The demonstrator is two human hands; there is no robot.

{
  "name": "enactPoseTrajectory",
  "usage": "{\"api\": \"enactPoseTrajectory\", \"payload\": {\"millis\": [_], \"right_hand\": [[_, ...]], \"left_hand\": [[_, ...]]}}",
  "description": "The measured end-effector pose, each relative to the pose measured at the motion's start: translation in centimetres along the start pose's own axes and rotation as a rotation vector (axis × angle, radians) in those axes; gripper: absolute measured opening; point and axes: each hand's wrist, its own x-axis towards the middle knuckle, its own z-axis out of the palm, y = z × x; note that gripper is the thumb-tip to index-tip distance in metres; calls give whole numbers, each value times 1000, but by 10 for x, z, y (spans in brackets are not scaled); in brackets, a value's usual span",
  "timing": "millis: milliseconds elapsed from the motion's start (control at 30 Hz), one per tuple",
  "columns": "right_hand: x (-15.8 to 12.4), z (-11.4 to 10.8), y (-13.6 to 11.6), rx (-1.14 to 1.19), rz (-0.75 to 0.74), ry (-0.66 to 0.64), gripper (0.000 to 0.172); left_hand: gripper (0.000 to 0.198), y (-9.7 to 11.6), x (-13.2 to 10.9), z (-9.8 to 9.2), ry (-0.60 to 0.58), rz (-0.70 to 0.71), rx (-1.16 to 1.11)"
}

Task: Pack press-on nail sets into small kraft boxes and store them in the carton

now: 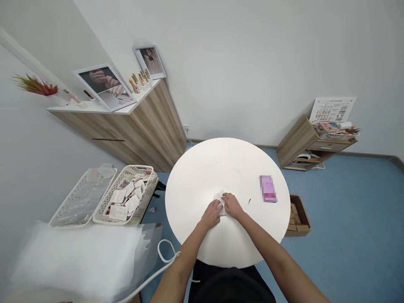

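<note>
A small, crumpled white tissue (pixel 219 195) lies on the round white table (pixel 227 160), near its middle. My left hand (pixel 212 214) rests on the tissue's left edge, fingers bent and closed on it. From the right, my right hand (pixel 232 205) grips the same tissue, its fingers curled over the upper part. Both hands are close together, and the tissue is partly hidden beneath them. Right of my hands lies a purple and pink packet (pixel 268 189), blurred into blocks. A small dark reddish mark or scrap (pixel 249 201) is between packet and right hand.
To the left stand a white basket of cards (pixel 126 195) and a basket of clear plastic bags (pixel 83 200). White sheets (pixel 75 252) and a white cable (pixel 154 273) are at lower left. An open cardboard box (pixel 301 219) sits on the floor beside the table.
</note>
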Motion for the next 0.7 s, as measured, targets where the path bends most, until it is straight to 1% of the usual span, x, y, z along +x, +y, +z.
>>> {"api": "enactPoseTrajectory", "payload": {"millis": [67, 167, 267, 333, 400, 433, 500, 567, 633, 700], "right_hand": [[-12, 0, 3, 16, -17, 15, 45], [-29, 5, 6, 79, -42, -3, 51], [-33, 9, 10, 170, 17, -4, 59], [-25, 9, 13, 242, 68, -4, 55], [-11, 7, 18, 315, 128, -2, 41], [-2, 7, 22, 343, 162, 3, 33], [16, 7, 30, 375, 235, 27, 23], [32, 11, 38, 398, 303, 68, 23], [43, 16, 45, 439, 369, 102, 27], [49, 22, 49, 491, 441, 127, 28]], "left_hand": [[51, -3, 6, -13, -44, 12, -62], [52, -9, 15, -32, -99, 4, -199], [39, -16, 25, -49, -86, -61, -380], [27, -22, 31, -57, -56, -137, -522], [17, -28, 39, -62, -50, -197, -629], [14, -31, 42, -63, -56, -219, -662], [17, -37, 49, -62, -59, -270, -710], [28, -41, 56, -56, -8, -349, -757], [42, -42, 61, -46, 110, -438, -749], [50, -40, 63, -33, 253, -498, -631]]}}
